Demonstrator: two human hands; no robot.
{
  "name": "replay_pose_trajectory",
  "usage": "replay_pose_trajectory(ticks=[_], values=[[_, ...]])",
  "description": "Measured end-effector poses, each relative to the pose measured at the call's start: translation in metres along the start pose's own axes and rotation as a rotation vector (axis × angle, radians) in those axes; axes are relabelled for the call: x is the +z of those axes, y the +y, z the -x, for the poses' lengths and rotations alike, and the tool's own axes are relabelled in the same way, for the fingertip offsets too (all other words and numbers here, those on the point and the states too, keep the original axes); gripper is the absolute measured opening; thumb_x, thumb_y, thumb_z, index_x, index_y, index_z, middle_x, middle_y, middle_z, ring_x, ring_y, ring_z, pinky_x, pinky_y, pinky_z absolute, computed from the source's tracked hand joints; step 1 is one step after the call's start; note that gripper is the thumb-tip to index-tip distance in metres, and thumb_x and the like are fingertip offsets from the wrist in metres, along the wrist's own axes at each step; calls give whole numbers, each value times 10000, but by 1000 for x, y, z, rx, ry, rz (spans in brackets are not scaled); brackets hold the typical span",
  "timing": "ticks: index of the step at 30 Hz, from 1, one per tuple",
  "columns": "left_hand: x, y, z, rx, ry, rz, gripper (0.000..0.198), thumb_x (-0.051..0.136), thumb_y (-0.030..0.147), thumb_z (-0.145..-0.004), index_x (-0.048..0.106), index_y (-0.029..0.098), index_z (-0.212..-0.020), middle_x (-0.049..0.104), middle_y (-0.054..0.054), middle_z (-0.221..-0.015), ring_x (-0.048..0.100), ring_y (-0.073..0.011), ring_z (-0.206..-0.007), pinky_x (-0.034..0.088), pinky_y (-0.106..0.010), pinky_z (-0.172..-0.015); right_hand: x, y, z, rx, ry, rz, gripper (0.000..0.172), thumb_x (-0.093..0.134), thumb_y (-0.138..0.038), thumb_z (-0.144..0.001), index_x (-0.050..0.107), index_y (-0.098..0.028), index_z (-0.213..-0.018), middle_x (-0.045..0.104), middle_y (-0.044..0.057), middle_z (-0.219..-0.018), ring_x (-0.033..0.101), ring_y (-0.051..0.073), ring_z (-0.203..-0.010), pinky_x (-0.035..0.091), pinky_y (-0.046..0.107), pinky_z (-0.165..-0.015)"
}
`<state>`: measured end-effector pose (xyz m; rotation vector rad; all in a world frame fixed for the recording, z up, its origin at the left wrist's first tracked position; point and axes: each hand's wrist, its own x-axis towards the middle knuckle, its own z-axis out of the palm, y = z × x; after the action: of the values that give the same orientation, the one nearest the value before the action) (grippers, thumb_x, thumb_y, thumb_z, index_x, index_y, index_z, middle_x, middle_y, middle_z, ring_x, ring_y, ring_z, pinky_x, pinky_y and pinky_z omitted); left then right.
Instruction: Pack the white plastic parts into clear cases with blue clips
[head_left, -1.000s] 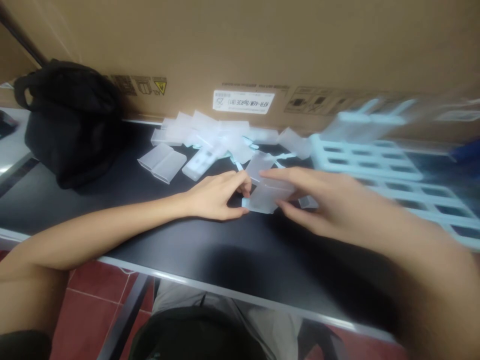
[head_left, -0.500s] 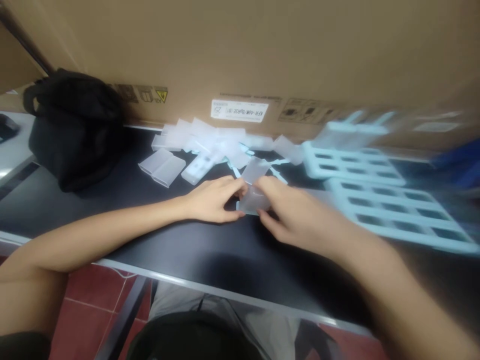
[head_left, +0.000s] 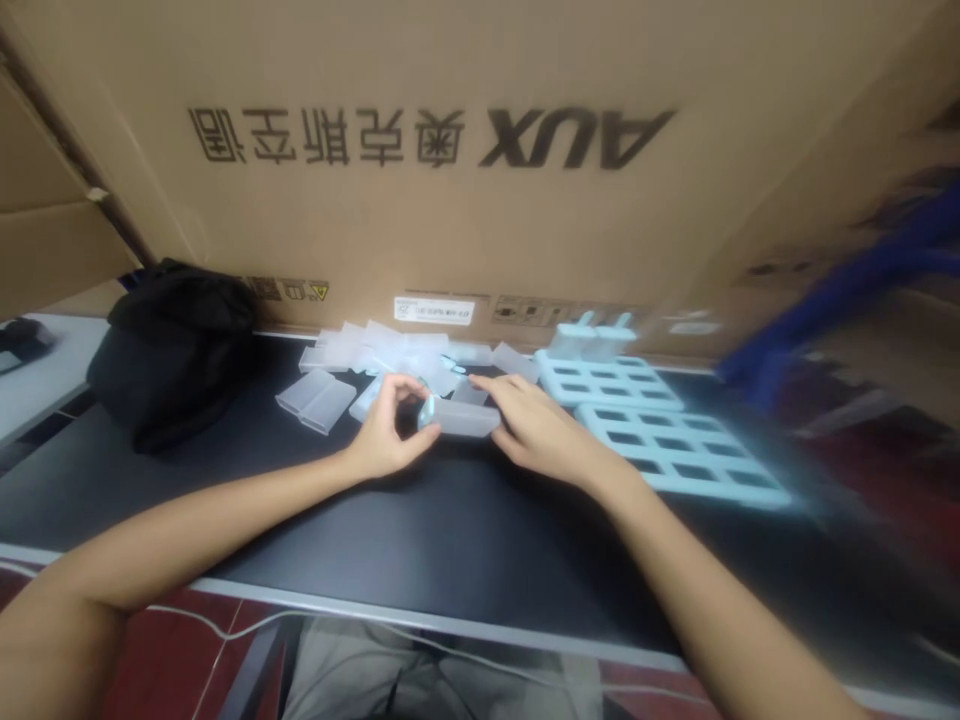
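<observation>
Both of my hands meet on one translucent plastic case (head_left: 461, 418) lying flat on the black table (head_left: 420, 530). My left hand (head_left: 390, 430) pinches its left end, where a pale blue part shows, between thumb and curled fingers. My right hand (head_left: 536, 432) presses on its right end with fingers laid along it. Just behind lies a heap of similar translucent cases (head_left: 397, 355), and a pair of them (head_left: 316, 400) sits apart to the left.
Two pale blue slotted trays (head_left: 679, 450) lie right of my hands, with blue pieces standing at their far end. A black bag (head_left: 169, 350) sits at the left. A large cardboard box (head_left: 465, 150) walls off the back. A blurred blue object is at the right.
The view has tilted up and pulled back, showing more of the box. The case my hands hold now lies flatter and lengthwise; my right hand has shifted onto its right end.
</observation>
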<state>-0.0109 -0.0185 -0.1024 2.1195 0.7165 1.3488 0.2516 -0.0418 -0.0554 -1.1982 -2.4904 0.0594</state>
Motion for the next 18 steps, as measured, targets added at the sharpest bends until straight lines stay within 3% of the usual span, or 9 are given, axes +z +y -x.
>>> replay_pose_trajectory(ticks=[5,9,14,18], values=[[2,-3,2,81,-11,81,431,695,324,-940,380,228,-1218,637,-86,-1112,673,-194,-1022,545,-380,-921,2,4,-3,34,-140,105,425,409,-101,-960,679,-172,-1280,658,151,-1423,570,307,-1314,463,497,-1077],[0,2,0,210,-125,11,358,715,262,-937,514,219,-1231,665,-94,-1114,675,-208,-1036,560,-384,-899,-4,1,-5,163,-141,270,350,360,-233,-1063,702,-160,-1084,722,154,-1184,618,301,-1158,456,463,-1003],[-1,9,-4,402,-238,-34,239,728,226,-937,616,208,-1147,697,-97,-1076,686,-205,-1006,585,-376,-873,2,7,-7,305,-113,360,356,452,-359,-1060,669,-122,-1214,674,186,-1227,606,329,-1169,457,453,-987],[1,3,-1,363,-291,-54,267,716,234,-948,574,221,-1173,694,-105,-1146,700,-196,-1036,588,-362,-895,12,9,-7,353,-76,351,413,443,-401,-1067,672,-107,-1244,662,203,-1268,594,350,-1213,445,468,-1033]])
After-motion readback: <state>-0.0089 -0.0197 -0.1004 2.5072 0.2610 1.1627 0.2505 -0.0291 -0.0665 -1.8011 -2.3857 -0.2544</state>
